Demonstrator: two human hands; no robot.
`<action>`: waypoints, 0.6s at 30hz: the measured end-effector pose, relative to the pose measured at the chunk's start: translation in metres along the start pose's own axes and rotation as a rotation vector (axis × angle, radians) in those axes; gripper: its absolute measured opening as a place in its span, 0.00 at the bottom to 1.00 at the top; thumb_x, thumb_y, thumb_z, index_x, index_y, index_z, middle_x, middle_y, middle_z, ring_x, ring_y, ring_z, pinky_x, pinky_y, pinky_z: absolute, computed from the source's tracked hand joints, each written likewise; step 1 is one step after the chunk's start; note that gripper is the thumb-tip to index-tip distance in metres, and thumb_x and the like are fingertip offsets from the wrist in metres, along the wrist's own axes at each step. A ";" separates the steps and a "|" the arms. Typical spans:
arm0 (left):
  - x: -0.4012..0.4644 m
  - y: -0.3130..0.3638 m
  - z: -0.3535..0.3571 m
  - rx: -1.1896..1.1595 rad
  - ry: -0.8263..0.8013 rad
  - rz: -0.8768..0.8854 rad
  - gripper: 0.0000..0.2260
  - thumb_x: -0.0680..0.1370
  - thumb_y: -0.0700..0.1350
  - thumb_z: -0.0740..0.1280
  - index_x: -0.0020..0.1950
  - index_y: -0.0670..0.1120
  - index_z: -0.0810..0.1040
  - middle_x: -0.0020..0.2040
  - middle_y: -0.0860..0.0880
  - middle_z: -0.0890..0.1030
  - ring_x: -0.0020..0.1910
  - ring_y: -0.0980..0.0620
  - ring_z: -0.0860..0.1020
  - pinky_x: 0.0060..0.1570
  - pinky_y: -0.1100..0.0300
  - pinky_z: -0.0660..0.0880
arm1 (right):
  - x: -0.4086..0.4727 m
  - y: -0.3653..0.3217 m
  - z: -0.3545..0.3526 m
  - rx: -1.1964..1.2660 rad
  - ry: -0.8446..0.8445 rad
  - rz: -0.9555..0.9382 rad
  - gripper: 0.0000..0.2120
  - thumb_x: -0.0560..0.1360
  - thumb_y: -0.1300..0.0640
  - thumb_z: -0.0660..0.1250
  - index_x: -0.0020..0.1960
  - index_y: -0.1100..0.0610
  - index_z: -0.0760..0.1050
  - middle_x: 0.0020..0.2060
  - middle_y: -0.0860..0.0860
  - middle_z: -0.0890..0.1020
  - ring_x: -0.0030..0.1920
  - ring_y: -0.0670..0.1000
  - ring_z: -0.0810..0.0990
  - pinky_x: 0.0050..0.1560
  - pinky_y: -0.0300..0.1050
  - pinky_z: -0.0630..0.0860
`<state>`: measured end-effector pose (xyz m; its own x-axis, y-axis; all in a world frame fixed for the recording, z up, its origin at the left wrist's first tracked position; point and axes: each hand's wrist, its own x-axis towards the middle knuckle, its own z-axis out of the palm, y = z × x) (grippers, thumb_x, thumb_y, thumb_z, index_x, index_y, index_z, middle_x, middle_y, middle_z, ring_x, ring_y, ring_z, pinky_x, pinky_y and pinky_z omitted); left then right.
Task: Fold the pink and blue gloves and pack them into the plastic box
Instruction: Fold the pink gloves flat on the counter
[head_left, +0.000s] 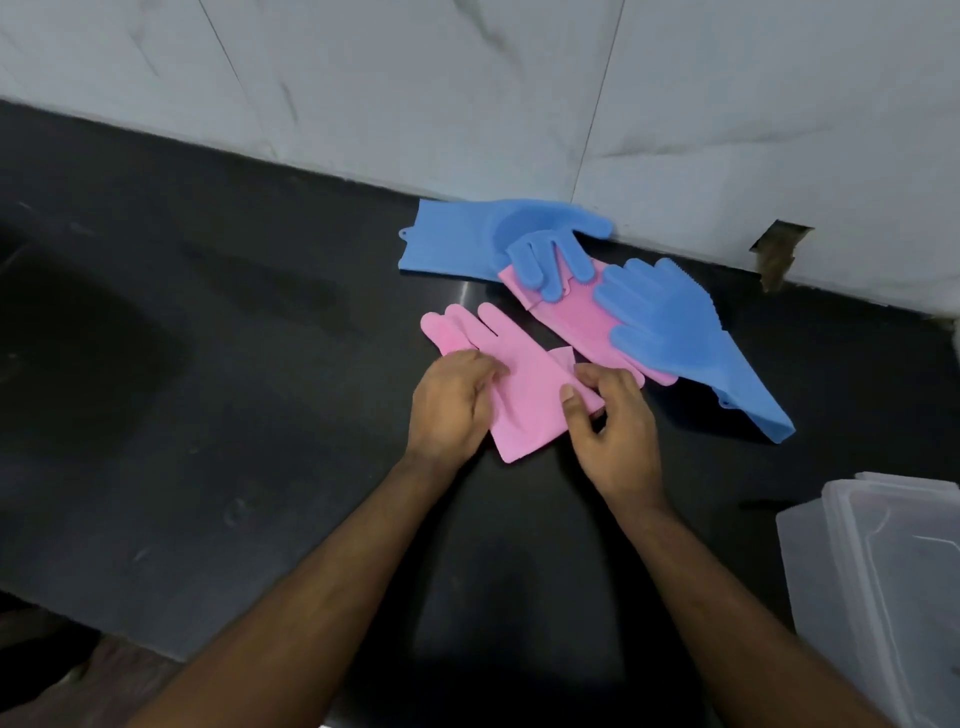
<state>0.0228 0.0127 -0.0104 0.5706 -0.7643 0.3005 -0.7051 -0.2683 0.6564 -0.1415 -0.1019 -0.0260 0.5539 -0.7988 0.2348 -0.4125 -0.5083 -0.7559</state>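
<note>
On the black counter (218, 332), just in front of the tiled wall (467, 88), four rubber gloves lie in a loose group. Taking the near pink glove (524, 389) as the landmark: it lies flat with its fingers pointing away and to the left, its cuff toward the person.

Both hands are on this glove. The left hand (452, 400) rests on its left edge, fingers curled over the palm area and pressing the rubber down. The right hand (613, 431) pinches the glove's right edge between thumb and curled fingers, and a small flap of pink stands turned up just beyond that thumb.

Beyond the near pink glove and to its right lies the second pink glove (576, 317), mostly covered. A blue glove (685, 343) lies across it, fingers spread toward the wall and cuff stretching away to the right. Farther back, touching the foot of the wall, is the other blue glove (462, 239), its fingers folded over onto the second pink one.

Well to the right of the near pink glove and closer to the person, the clear plastic box (883, 582) sits at the picture's edge, holding none of the gloves.
</note>
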 end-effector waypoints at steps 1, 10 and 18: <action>0.006 0.001 -0.001 0.016 0.014 0.015 0.17 0.70 0.37 0.58 0.51 0.42 0.85 0.47 0.48 0.86 0.46 0.44 0.82 0.47 0.53 0.76 | 0.000 0.001 0.001 0.002 -0.009 -0.010 0.15 0.80 0.48 0.67 0.63 0.55 0.79 0.58 0.48 0.80 0.56 0.45 0.78 0.53 0.52 0.81; 0.009 0.004 0.005 0.078 -0.060 0.218 0.20 0.74 0.44 0.57 0.55 0.41 0.85 0.34 0.50 0.79 0.34 0.48 0.76 0.44 0.49 0.72 | -0.020 0.010 0.000 0.001 0.006 -0.013 0.09 0.78 0.46 0.70 0.52 0.50 0.79 0.49 0.42 0.75 0.47 0.42 0.78 0.46 0.43 0.79; -0.002 0.003 0.010 0.009 -0.068 0.333 0.12 0.81 0.45 0.63 0.57 0.47 0.86 0.27 0.53 0.76 0.29 0.53 0.73 0.44 0.50 0.70 | -0.035 -0.007 -0.009 0.021 0.156 -0.208 0.05 0.77 0.53 0.71 0.45 0.53 0.78 0.45 0.43 0.79 0.50 0.46 0.75 0.47 0.48 0.76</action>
<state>0.0153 0.0076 -0.0163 0.2793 -0.8483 0.4499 -0.8519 -0.0028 0.5237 -0.1646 -0.0731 -0.0236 0.5064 -0.7188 0.4764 -0.2860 -0.6611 -0.6936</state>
